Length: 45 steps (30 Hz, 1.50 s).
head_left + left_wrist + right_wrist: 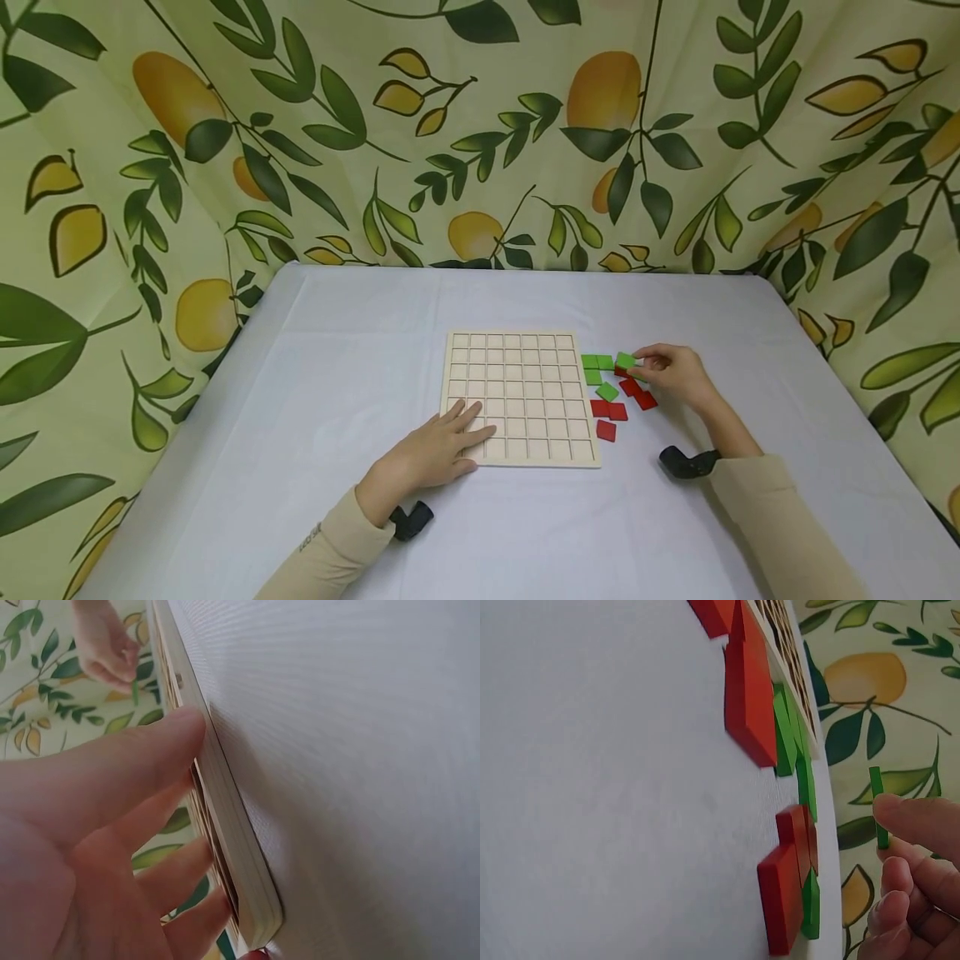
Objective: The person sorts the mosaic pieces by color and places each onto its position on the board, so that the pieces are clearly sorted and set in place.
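Observation:
A pale wooden grid board [525, 400] lies flat on the table. My left hand [438, 446] rests on its near left corner with the fingers spread, and in the left wrist view the thumb [169, 742] lies along the board's edge [240, 847]. Between thumb and fingertips my right hand [675, 373] pinches a green square tile [879, 810], held above the loose pieces right of the board. Several red tiles [617, 412] and green tiles [592, 377] lie there, some overlapping. No tile shows in the visible squares of the board.
A white cloth [337, 350] covers the table. Behind and at the sides hangs a leaf-and-fruit patterned curtain [480, 167]. Black wrist cameras [411, 521] sit on both wrists.

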### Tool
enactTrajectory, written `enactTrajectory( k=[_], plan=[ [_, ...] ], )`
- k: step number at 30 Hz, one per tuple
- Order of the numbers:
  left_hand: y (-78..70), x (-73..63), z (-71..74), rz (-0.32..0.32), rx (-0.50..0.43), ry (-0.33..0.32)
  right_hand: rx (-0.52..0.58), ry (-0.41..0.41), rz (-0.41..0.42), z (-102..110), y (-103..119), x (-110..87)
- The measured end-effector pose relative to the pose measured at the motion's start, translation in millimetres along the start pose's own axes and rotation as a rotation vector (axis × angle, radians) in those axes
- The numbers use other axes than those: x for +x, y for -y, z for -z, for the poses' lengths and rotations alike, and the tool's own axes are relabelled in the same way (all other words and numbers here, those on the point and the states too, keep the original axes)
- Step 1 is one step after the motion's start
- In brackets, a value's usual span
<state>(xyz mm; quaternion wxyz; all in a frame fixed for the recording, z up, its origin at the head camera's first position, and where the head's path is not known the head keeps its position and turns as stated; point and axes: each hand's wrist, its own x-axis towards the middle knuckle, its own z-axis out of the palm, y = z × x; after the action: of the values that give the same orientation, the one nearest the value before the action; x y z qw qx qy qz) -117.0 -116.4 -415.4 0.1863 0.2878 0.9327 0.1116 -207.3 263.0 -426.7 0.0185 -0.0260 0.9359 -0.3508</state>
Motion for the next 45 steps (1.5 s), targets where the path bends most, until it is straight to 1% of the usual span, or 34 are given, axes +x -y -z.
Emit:
enactTrajectory(
  k=[4,9,15,20,25,34,40,45],
  plan=[
    [-0.4,-1.9,1.2,0.002,-0.019,0.004,0.009,0.002,0.025,-3.6,6.1,-1.0],
    [-0.4,-2.7,2.5,-0.021,-0.026,-0.011,0.009,0.004,0.050,-6.7,13.0,-2.5],
    [-1.1,-0.6,0.8,-0.043,-0.038,-0.026,0.017,0.007,0.072,-11.2,20.4,-4.3],
    [-1.9,1.7,-1.1,-0.037,-0.040,-0.027,0.017,-0.009,0.117,-14.8,26.3,-5.3],
    [-2.6,0.9,-0.6,-0.022,-0.016,-0.023,0.042,0.001,0.153,-19.1,35.3,-5.1],
    [-2.1,-0.9,-0.4,0.000,0.005,-0.012,0.082,0.044,0.145,-29.7,46.1,-2.2],
    [0.0,-0.5,-0.4,-0.014,0.071,-0.039,0.095,0.057,0.157,-35.9,55.4,-0.4],
    [1.4,-0.4,0.1,-0.036,0.087,-0.053,0.104,0.069,0.178,-41.5,58.1,1.2]
  ],
)
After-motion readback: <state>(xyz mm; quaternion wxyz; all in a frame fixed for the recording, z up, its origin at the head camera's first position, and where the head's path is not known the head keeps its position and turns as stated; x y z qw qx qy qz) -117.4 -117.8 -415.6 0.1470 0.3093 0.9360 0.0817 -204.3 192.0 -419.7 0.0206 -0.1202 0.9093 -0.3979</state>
